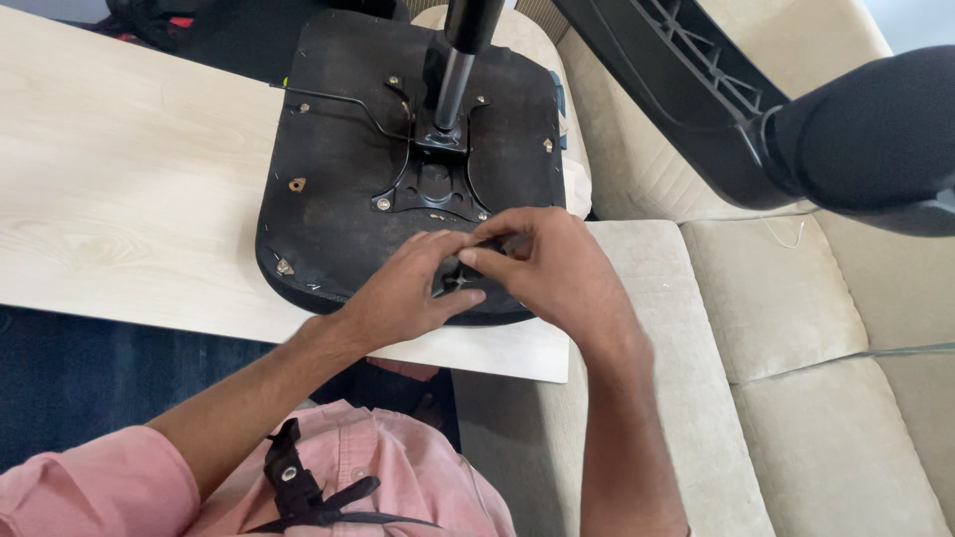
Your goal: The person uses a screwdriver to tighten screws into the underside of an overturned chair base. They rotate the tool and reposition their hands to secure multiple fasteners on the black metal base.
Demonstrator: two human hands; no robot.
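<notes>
Both forearms reached forward from the bottom of the view and met at the near edge of an upturned black chair seat (338, 189). The left hand (408, 293) lay knuckles up, its fingers curled over a small black part (460, 276) at the seat's front rim. The right hand (552, 264) came in from the right with the wrist bent inward, thumb and forefinger pinched on the same part. So the two hands were together, both closed on that small black piece; its exact shape was hidden under the fingers.

The seat lay underside up on the pale wooden table (119, 179), its near edge hanging slightly past the table's front edge. A black metal mounting plate (435, 184) was screwed to the middle of the underside, and a grey gas-lift column (453, 85) rose from it, its long axis running up and away toward the top of the view. A thin bent lever rod (338, 99) ran out leftward from the plate.

A beige sofa (796, 328) stood to the right, with a black plastic chair backrest (716, 99) leaning over it. A black strap (298, 487) lay on the person's pink shirt.
</notes>
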